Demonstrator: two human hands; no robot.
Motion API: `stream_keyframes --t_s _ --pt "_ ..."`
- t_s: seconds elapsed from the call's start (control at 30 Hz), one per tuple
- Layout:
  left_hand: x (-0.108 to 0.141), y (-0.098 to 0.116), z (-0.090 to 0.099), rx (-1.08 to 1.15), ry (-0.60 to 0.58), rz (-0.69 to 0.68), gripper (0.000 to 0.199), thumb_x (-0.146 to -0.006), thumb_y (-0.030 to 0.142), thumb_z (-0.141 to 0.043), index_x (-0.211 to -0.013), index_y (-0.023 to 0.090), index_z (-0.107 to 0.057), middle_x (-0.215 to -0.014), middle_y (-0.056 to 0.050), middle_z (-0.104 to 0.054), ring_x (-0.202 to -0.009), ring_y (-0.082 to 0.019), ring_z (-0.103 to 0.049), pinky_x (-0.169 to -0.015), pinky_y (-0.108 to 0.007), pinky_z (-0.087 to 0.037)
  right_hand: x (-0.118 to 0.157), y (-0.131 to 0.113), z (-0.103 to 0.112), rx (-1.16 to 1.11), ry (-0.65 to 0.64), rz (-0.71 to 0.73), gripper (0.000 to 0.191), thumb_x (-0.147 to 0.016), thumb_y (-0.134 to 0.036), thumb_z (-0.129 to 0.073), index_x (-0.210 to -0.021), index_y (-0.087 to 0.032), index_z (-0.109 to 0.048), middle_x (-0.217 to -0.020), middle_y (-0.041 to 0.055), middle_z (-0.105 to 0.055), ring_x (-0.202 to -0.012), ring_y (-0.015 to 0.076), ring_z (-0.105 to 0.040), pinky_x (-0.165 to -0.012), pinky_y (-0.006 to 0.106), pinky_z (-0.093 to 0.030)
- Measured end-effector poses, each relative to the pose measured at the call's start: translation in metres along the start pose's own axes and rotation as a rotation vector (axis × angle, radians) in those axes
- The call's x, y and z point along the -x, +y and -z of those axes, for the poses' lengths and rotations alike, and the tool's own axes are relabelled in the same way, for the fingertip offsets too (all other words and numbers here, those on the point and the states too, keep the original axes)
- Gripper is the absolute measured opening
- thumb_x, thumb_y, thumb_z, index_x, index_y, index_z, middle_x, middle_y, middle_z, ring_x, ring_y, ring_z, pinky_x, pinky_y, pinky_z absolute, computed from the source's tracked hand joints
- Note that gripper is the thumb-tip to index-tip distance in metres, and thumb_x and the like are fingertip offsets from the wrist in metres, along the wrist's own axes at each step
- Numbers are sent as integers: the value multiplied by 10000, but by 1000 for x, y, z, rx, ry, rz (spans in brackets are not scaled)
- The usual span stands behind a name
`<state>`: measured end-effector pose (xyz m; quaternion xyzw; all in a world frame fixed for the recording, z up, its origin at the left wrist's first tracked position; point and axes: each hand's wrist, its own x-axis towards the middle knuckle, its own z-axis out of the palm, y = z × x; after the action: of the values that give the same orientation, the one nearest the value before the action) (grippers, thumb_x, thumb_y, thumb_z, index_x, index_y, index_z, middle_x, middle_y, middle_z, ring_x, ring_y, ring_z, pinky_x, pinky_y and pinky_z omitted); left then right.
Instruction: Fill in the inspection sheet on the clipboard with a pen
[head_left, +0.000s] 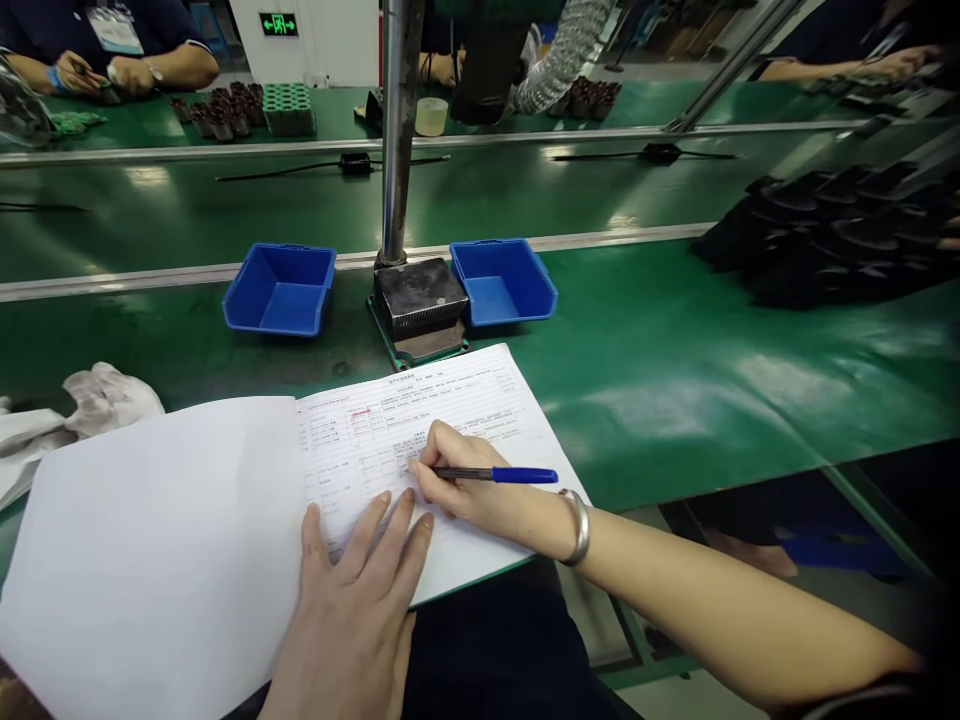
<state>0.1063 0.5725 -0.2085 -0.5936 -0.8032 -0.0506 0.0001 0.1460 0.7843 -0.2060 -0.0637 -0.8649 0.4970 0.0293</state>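
An open booklet (480, 420) lies at the table's near edge, its right page covered in printed lines and its left page blank. My right hand (469, 485) is closed around a dark pen (525, 475) with a blue cap on its rear end, and the pen's tip is at the middle of the printed page. Below and to the left, my left hand (360, 590) rests flat with its fingers spread over the lower part of that page. A silver bangle (577, 527) circles my right wrist.
Two blue bins (281, 290) flank a metal post (396, 130) and a black finned block (420, 297). White gloves (105, 400) lie at left, black parts (832, 240) at right. A conveyor (300, 215) with cabled pieces runs beyond; people work across it.
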Motion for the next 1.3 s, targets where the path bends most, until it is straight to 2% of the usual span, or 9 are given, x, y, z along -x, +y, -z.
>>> stream_keyframes --t_s 0.27,0.5,0.7,0.93,1.1,1.3 --pt "-1 -1 1 -1 -16 -3 564 -922 270 -446 -1483 251 -391 -1549 -3 -415 -1385 -238 -344 -1181 -586 138 2 0 2 18 63 34 185 -907 -214 -514 -769 -227 -391 -616 -63 -498 -552 95 -463 -555 236 -359" --pt "-3 1 3 31 -34 17 547 -930 250 -432 -1476 259 -401 -1547 12 -416 -1402 -222 -318 -1180 -574 160 2 -2 2 1 19 -11 194 -924 -219 -509 -782 -233 -379 -573 -76 -511 -519 96 -469 -570 244 -378" --pt "-5 9 10 44 -95 107 565 -916 182 -395 -1469 301 -397 -1557 50 -395 -1427 -212 -277 -1180 -612 116 -1 5 -2 42 53 18 213 -917 -232 -505 -757 -239 -364 -532 -79 -497 -505 103 -471 -561 253 -372" --pt "-6 7 12 18 -98 63 552 -942 223 -376 -1493 263 -357 -1580 26 -356 -1449 -212 -242 -1165 -591 189 2 6 1 -54 96 -21 221 -933 -291 -517 -755 -233 -400 -538 -61 -547 -481 104 -498 -531 256 -388" --pt "-2 10 7 -42 -81 60 528 -950 212 -375 -1479 223 -381 -1592 -18 -331 -1496 -198 -154 -1182 -611 132 3 5 1 -221 72 -46 234 -957 -347 -525 -790 -225 -415 -610 -46 -603 -474 93 -539 -528 250 -439" --pt "2 16 6 -68 -81 92 510 -949 226 -390 -1457 205 -426 -1568 -52 -379 -1499 -214 -172 -1206 -600 54 2 0 5 -220 82 -22 115 -957 -307 -553 -903 -207 -535 -689 -30 -610 -616 110 -606 -610 251 -476"
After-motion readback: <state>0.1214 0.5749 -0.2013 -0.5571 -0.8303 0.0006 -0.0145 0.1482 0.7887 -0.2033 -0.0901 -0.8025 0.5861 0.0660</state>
